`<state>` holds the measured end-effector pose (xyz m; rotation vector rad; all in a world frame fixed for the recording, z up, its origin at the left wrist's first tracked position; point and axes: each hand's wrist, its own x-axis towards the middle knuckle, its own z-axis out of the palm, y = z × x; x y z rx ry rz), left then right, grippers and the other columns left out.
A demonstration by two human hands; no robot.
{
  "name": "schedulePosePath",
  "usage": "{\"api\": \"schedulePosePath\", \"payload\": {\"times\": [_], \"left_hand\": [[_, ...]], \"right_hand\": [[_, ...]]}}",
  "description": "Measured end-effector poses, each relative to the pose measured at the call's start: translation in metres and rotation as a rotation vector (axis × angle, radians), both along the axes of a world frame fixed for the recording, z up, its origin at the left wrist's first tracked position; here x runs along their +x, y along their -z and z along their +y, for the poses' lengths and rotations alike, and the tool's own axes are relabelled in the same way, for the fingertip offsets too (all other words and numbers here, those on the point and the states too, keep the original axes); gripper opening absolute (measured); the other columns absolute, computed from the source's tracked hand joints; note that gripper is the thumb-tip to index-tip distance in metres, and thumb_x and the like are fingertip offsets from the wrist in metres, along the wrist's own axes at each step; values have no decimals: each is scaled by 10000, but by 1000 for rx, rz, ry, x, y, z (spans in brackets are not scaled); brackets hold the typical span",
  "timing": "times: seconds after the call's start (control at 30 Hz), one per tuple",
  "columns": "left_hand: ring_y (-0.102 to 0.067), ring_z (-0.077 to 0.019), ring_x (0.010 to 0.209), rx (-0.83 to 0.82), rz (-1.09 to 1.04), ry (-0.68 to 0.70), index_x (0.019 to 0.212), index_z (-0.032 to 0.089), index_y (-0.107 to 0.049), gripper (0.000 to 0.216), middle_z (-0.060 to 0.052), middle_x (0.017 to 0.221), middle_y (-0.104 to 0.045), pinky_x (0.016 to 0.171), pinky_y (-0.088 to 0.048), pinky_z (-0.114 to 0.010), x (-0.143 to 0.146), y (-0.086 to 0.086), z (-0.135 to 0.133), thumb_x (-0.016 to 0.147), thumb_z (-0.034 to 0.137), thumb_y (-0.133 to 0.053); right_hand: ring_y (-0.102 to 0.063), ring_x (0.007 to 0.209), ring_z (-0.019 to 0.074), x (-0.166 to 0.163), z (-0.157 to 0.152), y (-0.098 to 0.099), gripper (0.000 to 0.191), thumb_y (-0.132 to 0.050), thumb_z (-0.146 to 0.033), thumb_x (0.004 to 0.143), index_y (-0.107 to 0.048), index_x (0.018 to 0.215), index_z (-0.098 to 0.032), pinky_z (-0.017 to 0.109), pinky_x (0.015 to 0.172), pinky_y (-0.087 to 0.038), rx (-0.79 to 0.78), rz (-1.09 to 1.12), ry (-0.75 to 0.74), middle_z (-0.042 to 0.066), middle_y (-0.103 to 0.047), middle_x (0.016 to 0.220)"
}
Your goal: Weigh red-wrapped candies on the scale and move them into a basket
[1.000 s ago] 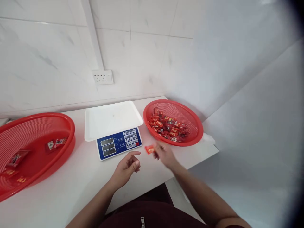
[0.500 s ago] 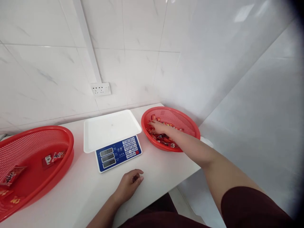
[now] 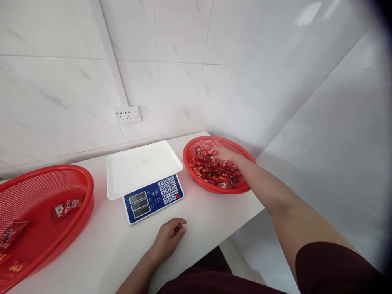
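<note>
My right hand reaches into the small red basket at the table's right end, its fingers closed on a red candy packet above the heap of red wrapped candies. My left hand rests on the white table in front of the scale, fingers curled loosely with nothing in them. The scale has a white weighing tray with nothing on it and a blue keypad panel.
A large red basket at the left holds a few red packets. A tiled wall with a socket stands behind. The table's right end stops just past the small basket, with floor beyond.
A second ago my right hand held a candy near the scale's front. It then went into the small red basket and now has shifted a little to the right within it. My left hand settled on the table.
</note>
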<state>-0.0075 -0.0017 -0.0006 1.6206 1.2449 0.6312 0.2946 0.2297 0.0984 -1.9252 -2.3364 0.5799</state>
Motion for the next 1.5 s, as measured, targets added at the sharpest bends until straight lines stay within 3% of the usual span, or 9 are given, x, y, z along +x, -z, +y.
{"api": "schedulePosePath", "payload": {"times": [0.2, 0.33, 0.47, 0.6, 0.8, 0.9, 1.07, 1.2, 1.5], "left_hand": [[-539, -170, 683, 2, -35, -11, 959, 223, -621, 266, -3, 769, -598, 636, -425, -255, 0, 1, 0, 806, 378, -469], [-533, -169, 668, -1, -39, -27, 957, 231, -629, 261, -1, 765, -602, 625, -422, -255, 0, -1, 0, 798, 373, -479], [-536, -171, 672, -12, -27, -30, 960, 229, -629, 265, 0, 763, -606, 629, -423, -255, 0, -1, -1, 795, 372, -478], [-542, -172, 698, -6, -9, -16, 972, 223, -619, 271, -5, 788, -611, 651, -428, -259, 0, -1, -1, 806, 370, -463], [-547, -163, 706, 4, 23, 3, 988, 214, -609, 276, -2, 789, -613, 655, -435, -249, 0, -2, -1, 811, 351, -447], [-553, -156, 710, 13, 39, 12, 996, 216, -605, 279, 2, 795, -615, 654, -441, -240, -1, -2, -1, 811, 345, -440], [-559, -149, 712, 21, 87, 27, 1000, 226, -604, 281, 10, 799, -617, 658, -449, -232, -1, 0, 0, 806, 337, -433], [-555, -163, 702, 18, 51, 17, 986, 228, -613, 274, 2, 783, -615, 656, -444, -252, -1, -1, -2, 795, 340, -451], [-522, -165, 673, -116, -319, -60, 912, 213, -624, 225, -2, 706, -557, 634, -423, -282, 0, -10, -5, 788, 377, -534]], "right_hand": [[-638, 639, 183, 15, -1, -5, 286, -454, -395, 858, -594, 1009, -196, 304, 633, -494, -73, -12, 27, 51, -677, 766], [-647, 796, 206, 4, -3, -2, 232, -572, -284, 776, -653, 987, -236, 302, 724, -492, -181, -28, -97, 47, -680, 966], [-532, 1087, 254, -18, -12, 10, 491, -654, -356, 692, -571, 1172, -299, 311, 867, -437, -212, -34, -205, 26, -538, 1262], [-498, 1106, 332, -38, -20, 28, 783, -751, -389, 541, -484, 1266, -262, 378, 858, -431, -207, -66, -176, 91, -464, 1321], [-572, 954, 277, -43, -22, 36, 479, -687, -131, 569, -611, 1026, -250, 340, 804, -441, -119, 64, -90, 56, -630, 1026], [-587, 881, 234, -38, -21, 27, 320, -641, -94, 601, -610, 892, -222, 314, 749, -478, -100, 227, -28, 34, -634, 928], [-606, 813, 150, -25, -20, 7, 254, -516, -147, 745, -507, 980, -241, 261, 621, -553, -75, 592, 129, 34, -565, 1032], [-615, 802, 127, -24, -25, -7, 242, -494, -136, 763, -459, 975, -248, 272, 645, -578, -47, 816, 232, 22, -564, 974], [-608, 841, 152, -61, -42, -54, 294, -568, -210, 722, -460, 986, -283, 331, 710, -556, -25, 1159, 164, -17, -587, 945]]}}
